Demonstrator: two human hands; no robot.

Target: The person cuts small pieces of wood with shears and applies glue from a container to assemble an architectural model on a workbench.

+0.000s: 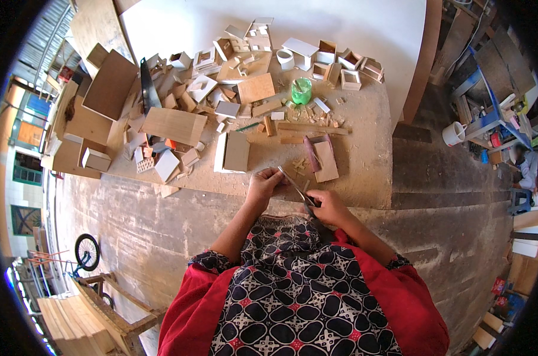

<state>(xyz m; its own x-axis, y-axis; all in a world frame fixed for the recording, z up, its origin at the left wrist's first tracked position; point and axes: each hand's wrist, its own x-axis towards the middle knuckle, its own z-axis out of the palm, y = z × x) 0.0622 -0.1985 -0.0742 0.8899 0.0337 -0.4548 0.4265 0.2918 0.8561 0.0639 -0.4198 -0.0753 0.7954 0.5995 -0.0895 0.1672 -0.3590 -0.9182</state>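
Observation:
My right hand (pixel 329 207) is closed round the dark handle end of a slim, pale metal tool that looks like scissors (pixel 294 185). The tool slants up and left toward my left hand (pixel 265 183), whose fingers are pinched beside its tip. What the left fingers hold is too small to make out. Both hands are just in front of the table's near edge. Beyond them on the table lie a small wooden box with reddish sides (pixel 325 160), a few thin wood slivers (pixel 298 165) and a pale box with a tan face (pixel 236 152).
Wood offcuts and small boxes crowd the table's (pixel 370 136) left and back. Among them stand a green translucent cup (pixel 301 91), a white cup (pixel 285 59) and a hand saw (pixel 146 86). Thin wooden strips (pixel 313 129) lie mid-table. Stacked boards (pixel 73 320) are at lower left.

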